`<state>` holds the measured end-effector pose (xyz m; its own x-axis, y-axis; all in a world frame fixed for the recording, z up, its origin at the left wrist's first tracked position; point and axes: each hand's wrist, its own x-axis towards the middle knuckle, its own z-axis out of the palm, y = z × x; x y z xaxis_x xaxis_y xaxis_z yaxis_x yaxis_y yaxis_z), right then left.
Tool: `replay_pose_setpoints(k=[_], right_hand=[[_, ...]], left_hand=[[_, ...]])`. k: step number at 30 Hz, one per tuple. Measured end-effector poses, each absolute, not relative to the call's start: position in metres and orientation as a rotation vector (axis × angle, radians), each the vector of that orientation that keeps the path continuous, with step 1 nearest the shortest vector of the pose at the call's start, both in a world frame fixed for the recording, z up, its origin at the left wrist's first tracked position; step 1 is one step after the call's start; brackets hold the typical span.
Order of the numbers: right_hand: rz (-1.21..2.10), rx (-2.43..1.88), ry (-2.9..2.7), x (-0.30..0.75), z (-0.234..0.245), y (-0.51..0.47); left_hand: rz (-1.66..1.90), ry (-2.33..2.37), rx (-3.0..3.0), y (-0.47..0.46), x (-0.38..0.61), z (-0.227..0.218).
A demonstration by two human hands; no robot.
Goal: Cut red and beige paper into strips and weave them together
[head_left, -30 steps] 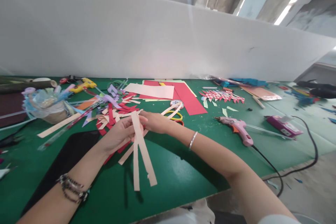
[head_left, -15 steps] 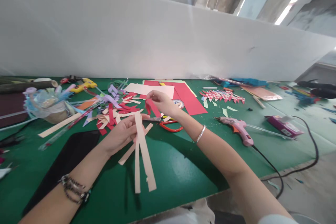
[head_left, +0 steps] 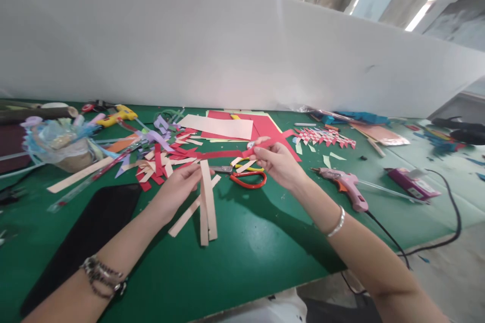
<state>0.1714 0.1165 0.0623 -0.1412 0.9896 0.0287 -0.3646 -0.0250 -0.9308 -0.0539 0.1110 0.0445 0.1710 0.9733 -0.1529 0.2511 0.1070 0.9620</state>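
In my left hand [head_left: 180,189], closed fingers pinch cream paper strips [head_left: 207,207] that hang down in a narrow V. My right hand [head_left: 280,164] has its thumb and fingers closed on a red paper strip [head_left: 273,142], held above the green table. Another red length [head_left: 222,154] runs leftward from that hand; I cannot tell whether it is the same strip. Between the hands lie scissors with orange-red and yellow handles [head_left: 253,181], their blades pointing at my left hand. A loose cream strip [head_left: 180,221] lies slanted under the held ones.
Red and cream paper scraps [head_left: 155,164] pile up on the left, near a black flat object [head_left: 91,237]. Red sheets [head_left: 223,115] lie at the back. A woven red-and-white paper piece [head_left: 324,137], a pink glue gun [head_left: 346,184] with its cord and a purple box [head_left: 413,181] are on the right.
My right hand has moved right and slightly nearer, drawing the red strip out across the table. My left hand still holds the cream strips, whose lower ends have swung up and closer together.
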Motion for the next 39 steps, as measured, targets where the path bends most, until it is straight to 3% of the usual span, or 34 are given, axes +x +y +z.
replay_pose_setpoints(k=[6,19,39], right_hand=[[1.292,-0.891,-1.096,0.168,0.044,0.092],[0.826,-0.887,-1.640,0.148,0.042,0.072],[0.735,-0.704,-2.027,0.149,0.036,0.073]], left_hand=[[0.808,1.288,1.616,0.103,-0.049,0.052],[0.737,1.125,1.547,0.099,-0.044,0.057],[0.717,1.140,1.264,0.098,-0.040,0.041]])
